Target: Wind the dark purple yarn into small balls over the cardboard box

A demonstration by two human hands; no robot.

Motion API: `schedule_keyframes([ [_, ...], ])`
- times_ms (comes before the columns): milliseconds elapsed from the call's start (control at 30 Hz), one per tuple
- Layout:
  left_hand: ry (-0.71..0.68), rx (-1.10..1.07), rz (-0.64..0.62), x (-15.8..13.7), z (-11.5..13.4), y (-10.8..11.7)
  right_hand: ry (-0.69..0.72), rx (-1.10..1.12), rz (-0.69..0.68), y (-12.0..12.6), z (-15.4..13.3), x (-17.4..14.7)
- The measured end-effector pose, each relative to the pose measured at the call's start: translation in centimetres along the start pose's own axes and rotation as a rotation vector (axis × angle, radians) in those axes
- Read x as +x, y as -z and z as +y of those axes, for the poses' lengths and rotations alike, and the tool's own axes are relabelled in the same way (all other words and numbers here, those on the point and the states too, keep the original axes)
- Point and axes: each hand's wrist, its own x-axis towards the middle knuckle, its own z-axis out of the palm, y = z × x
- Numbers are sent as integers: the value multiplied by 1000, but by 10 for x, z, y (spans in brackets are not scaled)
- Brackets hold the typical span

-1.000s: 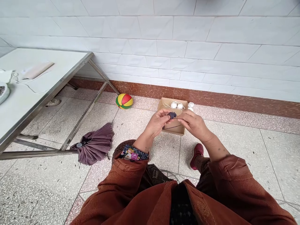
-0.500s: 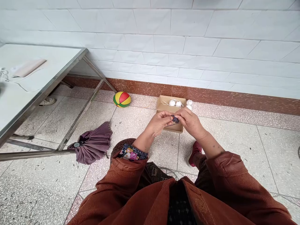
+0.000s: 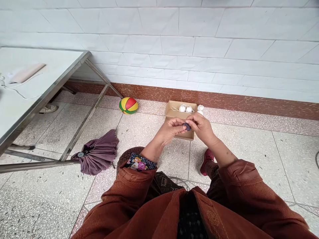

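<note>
In front of me, over the cardboard box, my left hand (image 3: 171,129) pinches a small dark purple ball of yarn (image 3: 186,126) between thumb and fingers. My right hand (image 3: 200,126) is closed against the top of the same ball, fingertips together; any strand between them is too fine to make out. Below the hands lies the open cardboard box (image 3: 171,105) on the floor. Two white balls of yarn (image 3: 185,109) rest at its far end. More white yarn (image 3: 200,108) sits just outside its right side, partly hidden by my right hand.
A red, yellow and green ball (image 3: 128,105) lies by the wall. On the left stands a metal-framed table (image 3: 62,71) with a pinkish flat item (image 3: 28,73) on top. A folded purple umbrella (image 3: 98,152) leans by its lower bar. The tiled wall (image 3: 199,46) closes the far side.
My right hand has shifted slightly up over the ball and its fingers have turned. More of the dark yarn ball shows now, and the loose dark strand below it is no longer visible.
</note>
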Motion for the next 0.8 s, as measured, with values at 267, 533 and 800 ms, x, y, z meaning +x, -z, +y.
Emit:
schedule_keyframes([
  [267,-70,-115,5,-2,11,3,-137,54,-103,-13,6,-4],
  [533,-194,60,225,13,4,14,53,105,-228,-2,-16,-7],
  [800,-147,148,-51,4,3,1,-114,73,75,10,-3,7],
])
